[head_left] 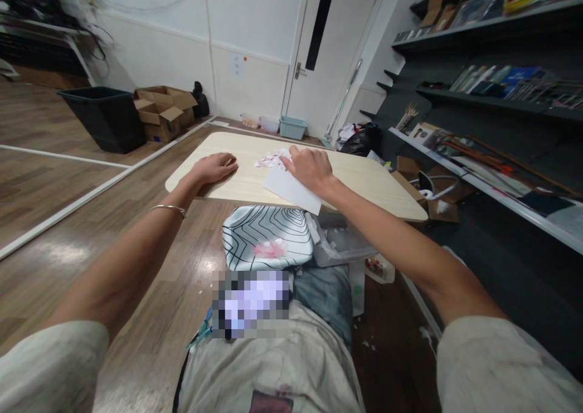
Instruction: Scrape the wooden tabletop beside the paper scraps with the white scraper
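From where I stand, the pale, round-cornered table [378, 188] sits on a brown plank floor [27, 118] marked with white lines. Taking 12 o'clock as straight ahead of the seated person, a white wall [255, 12] faces them, with a white door [350, 30] just past 12, and dark shelving [478, 61] crowded with goods runs along 2 o'clock. On the tabletop, at 12, lie white scraps [266, 160] flecked with red and a white sheet [291, 188], its near corner jutting past the table's edge. The right hand [312, 169] covers part of both, fingers curled; whether it pinches the sheet or only presses, I can't tell. At 11, the left hand [216, 167] rests palm down, fingers loosely bent, gripping nothing I can see. Crowding the space between lap and table are a black-lined pad [243, 228] and a clear plastic box [344, 258] under the right forearm. Farther off stand a black bin [109, 121] between 10 and 11, cardboard boxes [159, 127] at 11, and a teal tub [293, 129] at 12.
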`<state>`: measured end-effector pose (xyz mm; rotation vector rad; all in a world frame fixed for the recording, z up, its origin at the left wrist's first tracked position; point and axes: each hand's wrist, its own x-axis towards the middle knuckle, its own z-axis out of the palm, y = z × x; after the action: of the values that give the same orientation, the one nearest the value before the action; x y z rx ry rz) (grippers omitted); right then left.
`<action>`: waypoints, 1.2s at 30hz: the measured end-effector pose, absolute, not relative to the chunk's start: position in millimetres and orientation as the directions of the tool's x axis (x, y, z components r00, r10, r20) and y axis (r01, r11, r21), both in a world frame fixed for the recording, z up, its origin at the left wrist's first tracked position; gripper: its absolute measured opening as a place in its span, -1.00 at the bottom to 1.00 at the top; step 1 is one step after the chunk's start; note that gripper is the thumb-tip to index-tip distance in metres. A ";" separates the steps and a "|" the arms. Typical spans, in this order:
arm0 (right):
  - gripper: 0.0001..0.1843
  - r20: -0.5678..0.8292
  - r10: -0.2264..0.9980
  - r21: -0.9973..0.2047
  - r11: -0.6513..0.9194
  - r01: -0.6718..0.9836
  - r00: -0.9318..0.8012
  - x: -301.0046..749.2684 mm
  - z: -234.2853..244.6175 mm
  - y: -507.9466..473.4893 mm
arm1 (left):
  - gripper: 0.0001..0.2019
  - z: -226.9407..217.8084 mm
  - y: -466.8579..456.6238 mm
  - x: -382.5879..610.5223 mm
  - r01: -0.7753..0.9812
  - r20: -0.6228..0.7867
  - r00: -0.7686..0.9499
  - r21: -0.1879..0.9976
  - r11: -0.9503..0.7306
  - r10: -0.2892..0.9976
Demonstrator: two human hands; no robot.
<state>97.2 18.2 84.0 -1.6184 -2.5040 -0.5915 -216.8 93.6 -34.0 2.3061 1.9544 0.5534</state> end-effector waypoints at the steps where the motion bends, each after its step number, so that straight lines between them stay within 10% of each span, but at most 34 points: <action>1: -0.30 0.282 0.850 0.282 0.370 0.885 -0.445 97.0 83.5 17.9 | -0.38 -34.0 93.5 -217.0 0.941 0.227 0.131 0.278 -0.193 0.965; 36: -0.35 0.275 0.812 0.315 0.431 0.846 -0.515 115.4 91.5 29.0 | -0.39 -34.4 92.1 -218.3 0.931 0.233 0.121 0.311 -0.192 0.965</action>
<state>115.4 29.0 91.5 -1.5021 -2.5867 -0.6431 -218.3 92.1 -34.4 2.2843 1.9381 0.5912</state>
